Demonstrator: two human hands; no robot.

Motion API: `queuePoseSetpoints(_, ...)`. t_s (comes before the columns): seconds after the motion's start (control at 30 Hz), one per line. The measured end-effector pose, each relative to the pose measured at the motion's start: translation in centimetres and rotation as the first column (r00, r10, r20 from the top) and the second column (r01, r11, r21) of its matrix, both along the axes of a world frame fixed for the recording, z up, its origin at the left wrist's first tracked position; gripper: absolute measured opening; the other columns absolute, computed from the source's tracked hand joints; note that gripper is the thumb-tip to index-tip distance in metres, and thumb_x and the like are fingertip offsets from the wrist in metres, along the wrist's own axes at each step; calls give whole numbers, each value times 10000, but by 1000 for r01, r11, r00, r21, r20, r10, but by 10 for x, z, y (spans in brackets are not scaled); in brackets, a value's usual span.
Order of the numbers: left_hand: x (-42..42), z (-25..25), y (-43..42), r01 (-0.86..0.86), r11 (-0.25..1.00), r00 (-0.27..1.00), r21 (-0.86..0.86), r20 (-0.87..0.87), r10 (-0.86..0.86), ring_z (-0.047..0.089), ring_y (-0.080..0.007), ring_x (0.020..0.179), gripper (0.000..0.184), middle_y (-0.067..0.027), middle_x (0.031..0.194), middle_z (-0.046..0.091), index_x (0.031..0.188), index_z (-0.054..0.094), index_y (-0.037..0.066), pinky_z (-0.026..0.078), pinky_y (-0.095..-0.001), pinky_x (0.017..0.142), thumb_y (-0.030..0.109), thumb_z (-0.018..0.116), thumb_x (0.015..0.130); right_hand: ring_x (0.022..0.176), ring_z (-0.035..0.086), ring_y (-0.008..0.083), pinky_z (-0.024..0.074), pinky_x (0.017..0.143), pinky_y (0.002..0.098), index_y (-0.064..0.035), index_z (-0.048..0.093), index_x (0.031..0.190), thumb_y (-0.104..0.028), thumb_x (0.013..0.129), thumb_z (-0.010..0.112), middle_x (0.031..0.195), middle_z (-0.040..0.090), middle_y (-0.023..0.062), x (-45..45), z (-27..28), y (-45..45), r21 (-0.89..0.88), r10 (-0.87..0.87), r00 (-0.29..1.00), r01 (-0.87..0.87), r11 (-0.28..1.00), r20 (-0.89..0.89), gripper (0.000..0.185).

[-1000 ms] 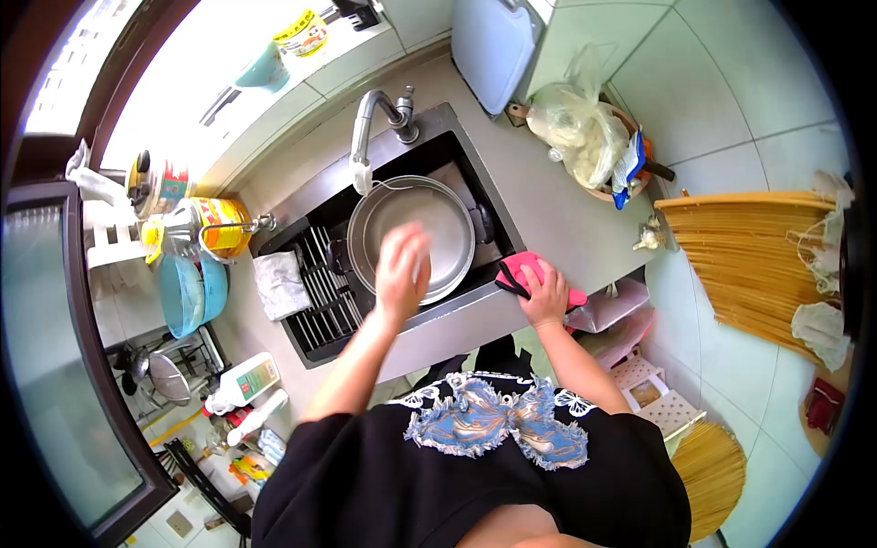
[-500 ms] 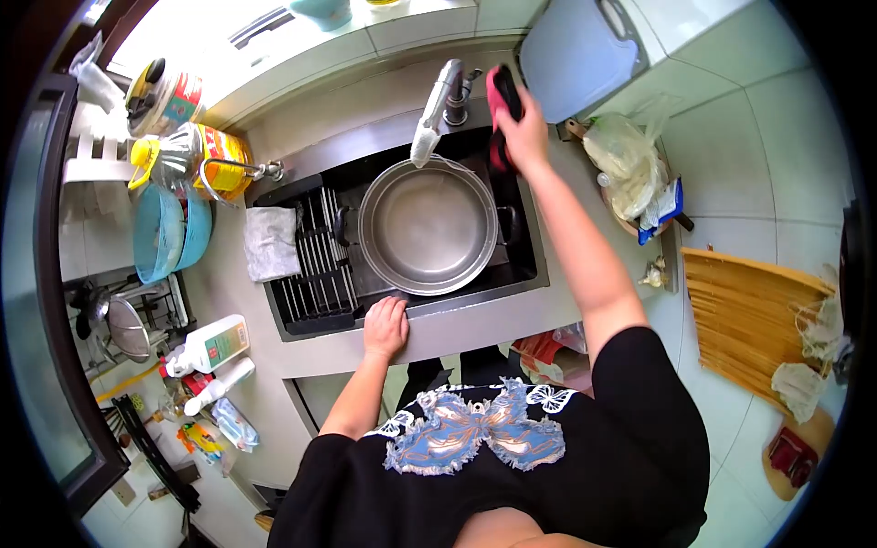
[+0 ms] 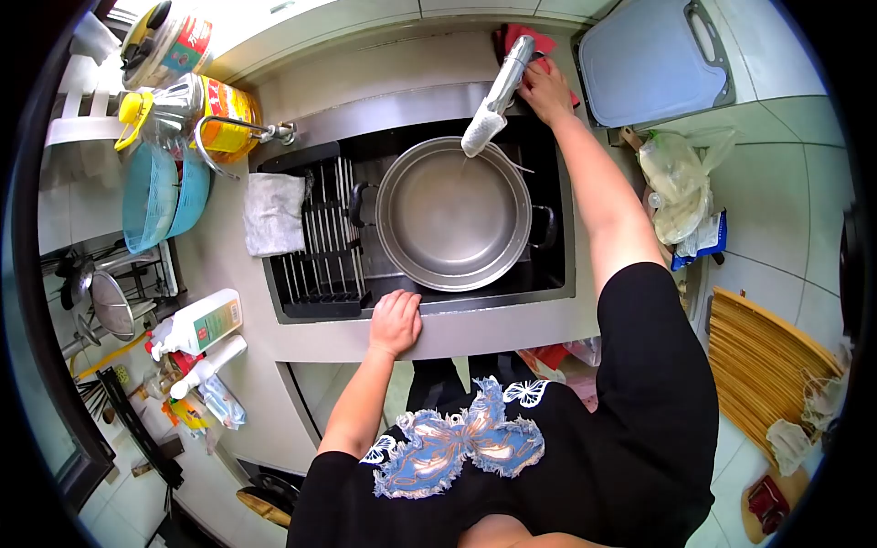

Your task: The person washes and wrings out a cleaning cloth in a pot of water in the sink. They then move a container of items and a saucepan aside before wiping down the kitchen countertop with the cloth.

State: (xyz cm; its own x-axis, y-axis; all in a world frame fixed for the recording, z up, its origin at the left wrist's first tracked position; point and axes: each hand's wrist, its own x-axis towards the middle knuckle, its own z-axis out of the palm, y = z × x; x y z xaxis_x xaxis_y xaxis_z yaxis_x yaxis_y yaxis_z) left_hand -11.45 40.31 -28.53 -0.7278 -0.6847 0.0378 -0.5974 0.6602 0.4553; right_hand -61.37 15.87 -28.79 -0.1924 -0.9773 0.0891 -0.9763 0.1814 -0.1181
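Note:
My right hand is closed on a red and black cloth at the back of the sink, behind the faucet. The faucet partly hides the cloth, and its spout has a whitish covering at the tip. Resting on the front rim of the sink is my left hand, fingers lying flat with nothing in them. Between the two hands, a large metal pot with black side handles stands in the dark sink. Its inside looks bare, and the spout end overhangs its back rim.
Left of the pot is a black dish rack with a grey cloth beside it. An oil bottle, a blue basket and a white bottle stand further left. A grey cutting board leans at the back right.
My right hand has carried the red and black cloth from beside the faucet to the back ledge behind it. The faucet spout looks slightly turned. My left hand stays on the front rim.

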Motion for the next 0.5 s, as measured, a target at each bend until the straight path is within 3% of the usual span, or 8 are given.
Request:
queuePoseSetpoints(0.1,0,3,0,-6,1000,1000,-15,-4,6,625,-305,1097,362,-113,1099,670,1131,663,52,490,-440,963,174,665,790,1460,369,377,332,1188,509,-254,638,1330,-392,949,585,1521,516,-57,-4,0,5,102,85,996,-83,991,-12,408)
queuePoseSetpoints(0.23,-6,3,-1,-39,998,998,-41,-57,36,634,-320,1043,309,-120,1045,675,1085,658,53,500,-444,929,132,638,786,1444,391,393,338,1188,502,-248,642,1339,-367,946,591,1507,537,-43,-4,-12,28,44,151,988,-152,987,20,414)
queuePoseSetpoints(0.3,-4,4,-1,-43,998,997,-37,-59,41,633,-319,1029,305,-117,1034,672,1077,656,56,501,-445,915,127,642,781,1439,401,372,333,1193,499,-235,615,1387,-272,928,627,1522,528,-32,0,-12,44,-133,184,968,-162,978,171,461)
queuePoseSetpoints(0.5,-4,0,0,-52,998,997,-32,-54,50,630,-317,1025,303,-113,1030,672,1080,659,57,505,-443,906,118,650,784,1381,497,259,293,1227,501,-194,572,1437,-67,900,620,1497,555,16,2,9,130,-165,318,918,-285,944,238,554)
